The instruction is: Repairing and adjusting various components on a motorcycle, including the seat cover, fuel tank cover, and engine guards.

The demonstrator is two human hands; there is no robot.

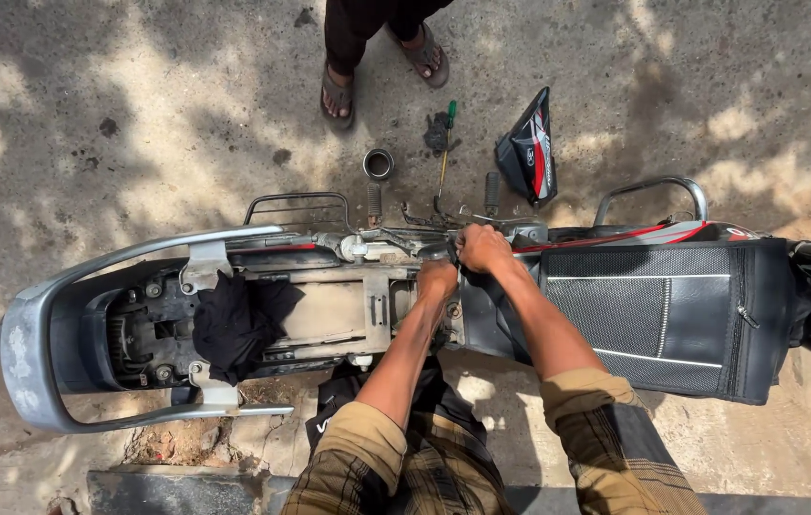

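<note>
Motorcycle (348,315) lies crosswise under the camera w/ seat removed, bare frame and tray exposed in the middle, grey rear grab rail (38,334) curving round the tail at left, black mesh-covered fuel tank (658,319) at right. Both hands meet at the front of the open seat bay, just where the frame joins the tank. Left hand (438,278) is curled into a fist, knuckles up, pressed down on something at the frame; what it grips is hidden under the fingers. Right hand (483,248) sits just beyond and touching it, also closed, fingers wrapped round a part at the frame's far edge; can't tell exactly which part. Forearms bare, tan sleeves rolled to the elbows.

Black rag (238,324) lies bunched in the rear of the seat bay, well apart from the hands. On the concrete ground (138,114) past the bike: short metal ring/sleeve (378,163), green-handled screwdriver (446,143) next to a dark rag, and a black-red side panel (529,148) standing tilted. Two coil springs show near the far side of the frame. Another person's sandalled feet (381,72) stand at top centre, near the tools.
</note>
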